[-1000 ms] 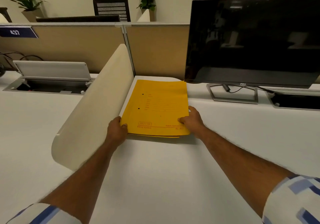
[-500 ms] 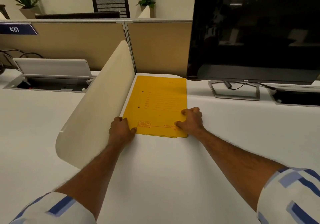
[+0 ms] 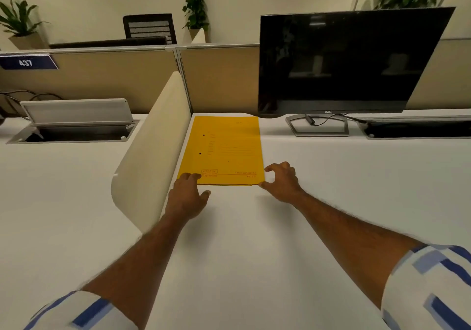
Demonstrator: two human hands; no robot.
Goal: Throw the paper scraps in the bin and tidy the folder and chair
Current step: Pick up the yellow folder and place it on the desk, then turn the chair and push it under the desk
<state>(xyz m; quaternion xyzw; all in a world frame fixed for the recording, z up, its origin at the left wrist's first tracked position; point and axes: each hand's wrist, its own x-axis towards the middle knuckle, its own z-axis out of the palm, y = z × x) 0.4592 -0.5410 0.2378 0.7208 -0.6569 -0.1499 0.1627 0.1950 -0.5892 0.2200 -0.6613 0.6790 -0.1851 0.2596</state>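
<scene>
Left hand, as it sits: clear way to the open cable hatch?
Probably not directly. The upright divider stands between the left hand and the cable hatch; the hand would likely have to go over or round it.

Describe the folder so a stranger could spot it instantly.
Start at the black monitor on the white desk. Left of its base, beside the curved cream divider, the folder lies flat. It is the only bright yellow thing there, printed in red.

Divider (image 3: 150,151) left of folder (image 3: 224,148); monitor (image 3: 344,62) behind-right.
</scene>
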